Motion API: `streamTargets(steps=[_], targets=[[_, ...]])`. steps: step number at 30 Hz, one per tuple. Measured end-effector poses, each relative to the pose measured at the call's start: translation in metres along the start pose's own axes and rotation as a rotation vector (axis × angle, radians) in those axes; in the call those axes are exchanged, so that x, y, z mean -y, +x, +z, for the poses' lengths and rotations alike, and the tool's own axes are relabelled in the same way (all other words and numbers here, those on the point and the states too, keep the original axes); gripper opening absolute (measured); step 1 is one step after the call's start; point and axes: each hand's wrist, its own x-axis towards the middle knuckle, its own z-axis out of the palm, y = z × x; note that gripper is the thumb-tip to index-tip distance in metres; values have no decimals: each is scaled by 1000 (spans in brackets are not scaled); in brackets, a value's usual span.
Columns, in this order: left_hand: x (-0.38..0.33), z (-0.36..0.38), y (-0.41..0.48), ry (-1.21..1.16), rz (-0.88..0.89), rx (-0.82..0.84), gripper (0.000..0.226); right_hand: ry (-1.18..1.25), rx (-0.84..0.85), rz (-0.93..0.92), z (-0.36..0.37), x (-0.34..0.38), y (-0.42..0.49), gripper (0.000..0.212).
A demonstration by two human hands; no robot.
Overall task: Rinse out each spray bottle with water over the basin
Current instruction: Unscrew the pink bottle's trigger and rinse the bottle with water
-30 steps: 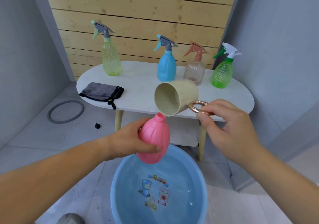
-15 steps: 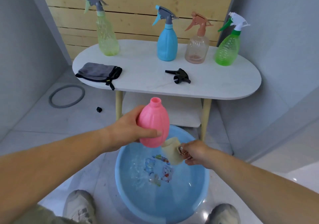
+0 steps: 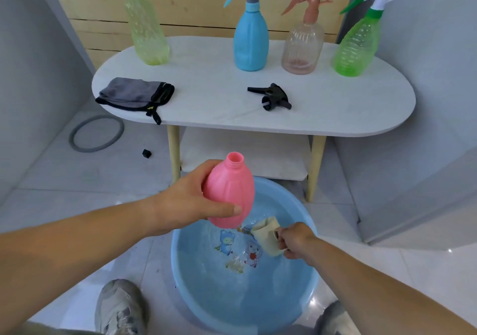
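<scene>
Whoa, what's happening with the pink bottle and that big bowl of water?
Someone is rinsing spray bottles. The left hand holds an open pink bottle above the blue basin, neck up. The right hand holds a beige cup by its handle, low in the basin, probably scooping water. A black spray top lies on the table, where a yellow bottle, blue bottle, clear bottle and green bottle stand capped.

The left hand (image 3: 191, 200) grips an uncapped pink bottle (image 3: 229, 192), neck up, above the blue basin (image 3: 307, 278). The right hand (image 3: 295, 240) holds a beige cup (image 3: 265, 235) by its handle, low in the basin.
</scene>
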Motion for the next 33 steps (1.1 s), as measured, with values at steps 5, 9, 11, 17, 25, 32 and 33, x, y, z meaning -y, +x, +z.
streamTargets(steps=[5, 9, 11, 17, 25, 32, 33], targets=[[2, -3, 3, -25, 0, -17, 73, -67, -8, -4, 4, -6, 5, 25], [2, -5, 3, -37, -6, -16, 73, -78, -4, -18, 6, -15, 11, 28], [2, -6, 2, -38, -10, -17, 74, -82, -3, -48, 4, -13, 10, 30], [-6, -14, 0, -41, -7, -17, 82, -35, 79, -203, -10, 3, -8, 34], [-26, -33, -10, -49, 47, -87, 76, -8, 204, -462, -48, 53, -78, 33], [-34, -48, -20, -78, 94, -138, 76, -9, 143, -685, -100, 98, -153, 35], [-36, -50, -21, -91, 97, -138, 76, -12, 121, -726, -106, 104, -162, 35]])
